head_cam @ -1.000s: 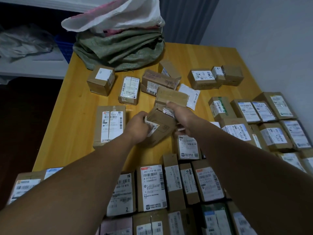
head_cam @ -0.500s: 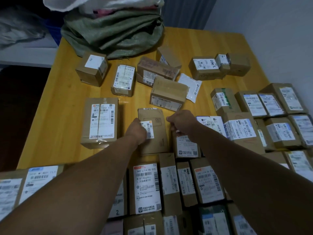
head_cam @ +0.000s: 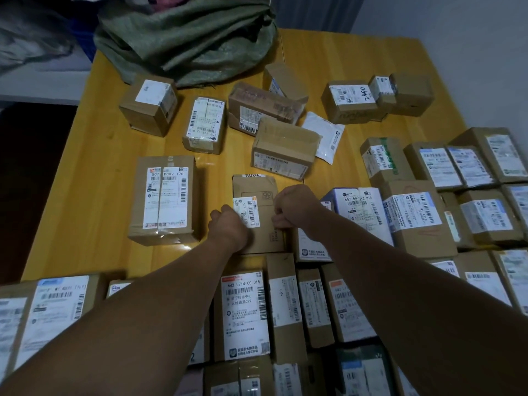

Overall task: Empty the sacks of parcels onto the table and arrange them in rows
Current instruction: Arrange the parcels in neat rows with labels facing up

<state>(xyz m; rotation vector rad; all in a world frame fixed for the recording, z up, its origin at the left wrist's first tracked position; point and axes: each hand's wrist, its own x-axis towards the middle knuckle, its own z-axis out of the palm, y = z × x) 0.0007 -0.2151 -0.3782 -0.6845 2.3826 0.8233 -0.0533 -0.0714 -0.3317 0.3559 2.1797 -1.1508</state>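
While the flat brown parcel [head_cam: 258, 212] lies on the wooden table [head_cam: 94, 155], at the far end of the rows nearest the person, it is gripped at both sides. Its left edge is held by the left hand [head_cam: 228, 227], whose curled fingers overlap the white label, and its right edge is pinched by the curled fingers of the right hand [head_cam: 294, 207]. On that label, turned sideways, a barcode and "507 P802" can be read; black handwriting at the parcel's far edge is too cut off to be made out.

Just to the left, apart from the rows, a tall carton [head_cam: 164, 200] is seen with a label headed "507 P802 T70". Touching the parcel's near edge, a box in the front row [head_cam: 245, 312] is marked "642 L714-00 015", with Chinese print and a QR code beneath. To the right of the right hand, a white-and-blue box [head_cam: 357, 207] is labelled "502 602 12 815".

Farther back, loose parcels are scattered: a small box [head_cam: 204, 124] whose label, printed "502 602 12 815", is turned upside down, a white mailer bag [head_cam: 324, 137], and a box [head_cam: 350, 100] bearing handwritten digits that look like "0490". A crumpled green sack [head_cam: 194, 38] is slumped at the table's far edge. Labelled boxes are packed side by side along the right.
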